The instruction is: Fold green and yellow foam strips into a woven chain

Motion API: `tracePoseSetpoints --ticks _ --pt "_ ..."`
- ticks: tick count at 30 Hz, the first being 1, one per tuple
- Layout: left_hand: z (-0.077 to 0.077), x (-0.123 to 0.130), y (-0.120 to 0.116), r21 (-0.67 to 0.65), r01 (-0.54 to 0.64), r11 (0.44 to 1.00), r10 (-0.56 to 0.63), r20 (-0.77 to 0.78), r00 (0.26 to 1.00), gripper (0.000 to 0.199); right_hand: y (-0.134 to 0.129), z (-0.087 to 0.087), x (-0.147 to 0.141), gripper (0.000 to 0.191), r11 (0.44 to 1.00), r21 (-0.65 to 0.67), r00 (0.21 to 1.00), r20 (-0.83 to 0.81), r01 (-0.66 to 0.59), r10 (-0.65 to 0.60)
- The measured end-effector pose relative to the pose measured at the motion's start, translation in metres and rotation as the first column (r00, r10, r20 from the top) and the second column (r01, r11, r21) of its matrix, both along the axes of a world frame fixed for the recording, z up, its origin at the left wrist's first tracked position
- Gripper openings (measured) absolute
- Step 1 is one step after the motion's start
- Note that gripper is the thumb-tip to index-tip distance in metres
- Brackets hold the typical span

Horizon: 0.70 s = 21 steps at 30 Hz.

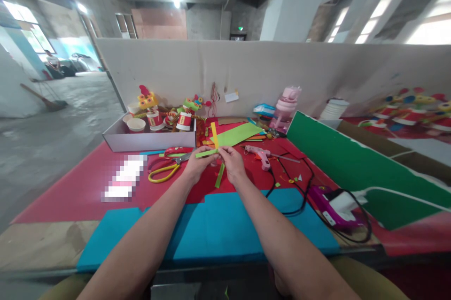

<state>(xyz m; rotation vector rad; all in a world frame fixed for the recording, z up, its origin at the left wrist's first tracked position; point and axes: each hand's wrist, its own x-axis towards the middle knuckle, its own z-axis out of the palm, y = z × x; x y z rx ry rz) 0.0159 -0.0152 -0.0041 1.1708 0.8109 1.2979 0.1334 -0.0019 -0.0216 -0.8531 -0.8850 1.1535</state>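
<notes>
My left hand (200,163) pinches a light green paper strip (205,153) that sticks out to the left. Close beside it, my right hand (229,159) has its fingers closed where a yellow strip (214,134) meets the green one. The yellow strip points up and away from my hands. Another green strip (220,176) lies on the red table cover (81,180) between my wrists. Yellow-handled scissors (165,173) rest left of my left hand, and a pink glue gun (261,155) lies right of my right hand.
A white box (151,141) with paper cups and figures stands at the back left. Green sheets (239,134) lie behind my hands. A green board (348,168), black cables and a purple power strip (333,208) are on the right. Blue foam (225,229) lies under my forearms.
</notes>
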Motion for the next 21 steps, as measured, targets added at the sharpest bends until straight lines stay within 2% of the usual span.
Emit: tracePoseSetpoints --ticks 5,9,16,21 --pt "-0.0012 -0.0019 0.0031 0.000 -0.088 0.996 0.088 0.009 0.996 0.032 -0.0021 0.0005 -0.0009 0.030 0.998 -0.004 0.998 0.010 -0.057 0.057" --pt "-0.0018 -0.0048 0.0057 0.031 -0.106 0.994 0.106 -0.005 0.994 0.028 -0.0035 0.0028 -0.0004 0.029 0.996 -0.008 0.994 0.059 -0.092 0.092" --pt "-0.0022 -0.0035 0.0053 0.076 -0.169 0.983 0.175 -0.090 0.980 0.026 -0.0018 0.0022 0.0017 0.032 0.999 0.029 0.987 0.161 -0.017 0.012" --pt "-0.0031 -0.0042 0.0073 0.140 -0.191 0.971 0.210 -0.129 0.969 0.024 0.0008 -0.0020 0.0021 0.034 0.999 0.010 0.984 0.172 -0.042 0.039"
